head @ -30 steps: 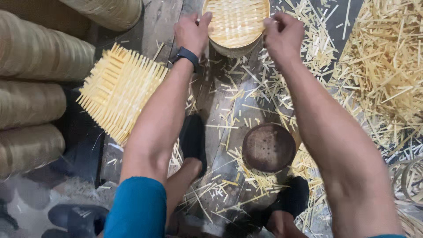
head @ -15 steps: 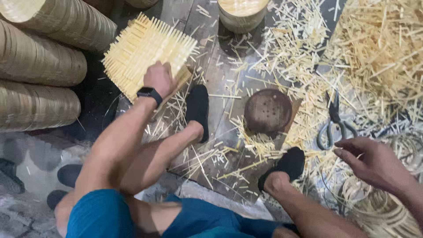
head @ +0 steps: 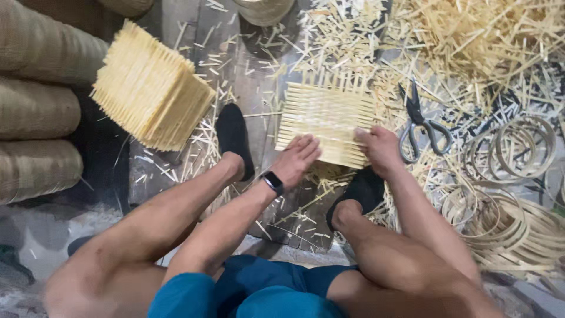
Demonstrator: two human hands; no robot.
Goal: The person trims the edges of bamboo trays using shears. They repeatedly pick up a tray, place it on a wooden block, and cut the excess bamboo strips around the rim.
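A flat woven bamboo mat [head: 326, 115] with loose strip ends lies on the floor between my feet. My left hand [head: 297, 159], with a dark watch [head: 272, 182] on the wrist, rests flat on the mat's near edge with its fingers stretched out. My right hand [head: 379, 150] grips the mat's near right corner with its fingers curled over the edge. A black-handled pair of scissors [head: 421, 123] lies just right of my right hand, apart from it.
A tilted stack of woven mats [head: 150, 88] stands at the left. Rolled woven bundles [head: 35, 106] lie further left. Several bamboo hoops [head: 512, 218] lie at the right, with loose bamboo strips [head: 482, 41] above them. A basket's base [head: 265, 9] shows at the top. My feet wear black slippers [head: 232, 138].
My left hand has come off the stack of mats to the floor between my feet. One mat now lies there, covering the round brown thing, and my right hand has moved in onto its corner.
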